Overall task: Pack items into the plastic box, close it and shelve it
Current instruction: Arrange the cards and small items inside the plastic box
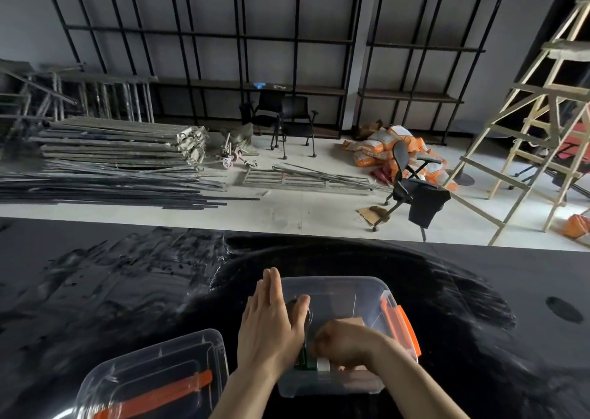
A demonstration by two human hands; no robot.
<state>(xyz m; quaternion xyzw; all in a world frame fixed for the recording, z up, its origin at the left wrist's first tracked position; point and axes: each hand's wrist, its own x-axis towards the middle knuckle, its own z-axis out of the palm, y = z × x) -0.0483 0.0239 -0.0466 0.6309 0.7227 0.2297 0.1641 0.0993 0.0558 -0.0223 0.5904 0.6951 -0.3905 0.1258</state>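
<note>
A clear plastic box (338, 286) with an orange latch (403, 326) on its right side stands open on the black table (127, 291). My left hand (271, 326) rests flat on the box's left rim, thumb inside. Inside the box, my right hand (344, 343) is curled around something small that I cannot make out. A green item (305, 359) and a roll of white tape (323, 364) lie in the near part of the box. The clear lid (153, 367) with an orange handle (159, 396) lies to the left of the box.
Beyond the table's far edge lies a pale floor with stacked metal bars (111, 160), black chairs (281, 121), orange sacks (386, 150) and a wooden ladder (542, 109). Black shelving (242, 38) lines the back wall.
</note>
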